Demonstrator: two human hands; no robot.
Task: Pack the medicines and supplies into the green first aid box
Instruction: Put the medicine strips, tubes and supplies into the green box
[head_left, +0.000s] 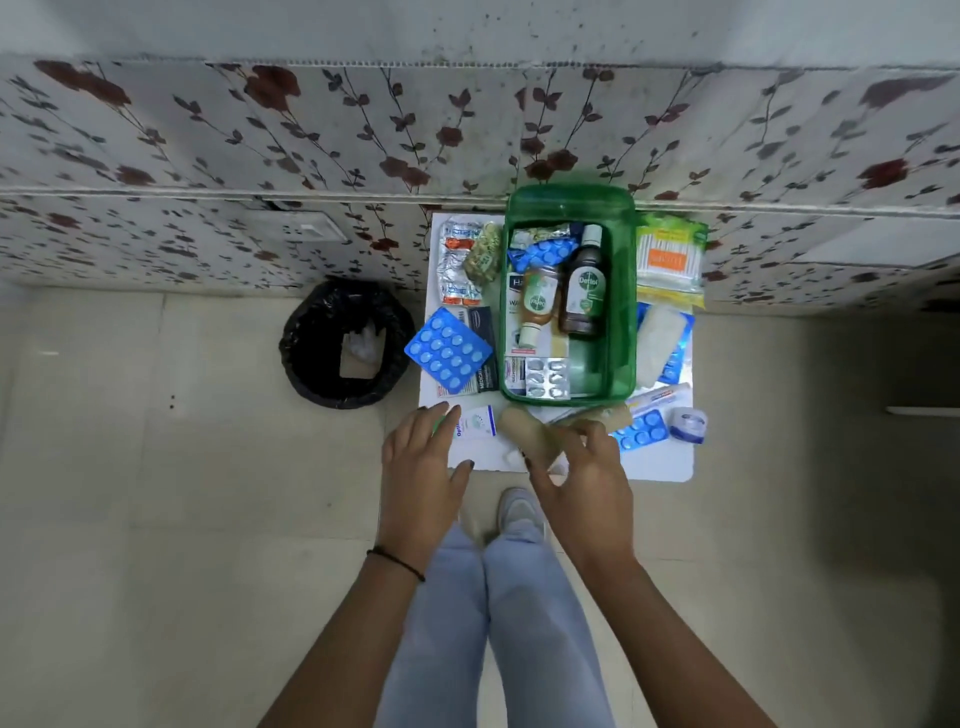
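Green box (623, 312) against wall, table's (660, 462) near edge bare

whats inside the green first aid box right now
Inside the translucent green plastic box: two brown Dettol bottles, blue and silver blister packs, foil sachets and a white carton. Whatever lies beneath them is covered.

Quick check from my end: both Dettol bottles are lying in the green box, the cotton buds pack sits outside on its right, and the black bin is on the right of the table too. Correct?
Not quite. The head view shows the black bin on the left of the table, not the right. The rest holds: both Dettol bottles lie in the green box, and the cotton buds pack sits outside on its right.
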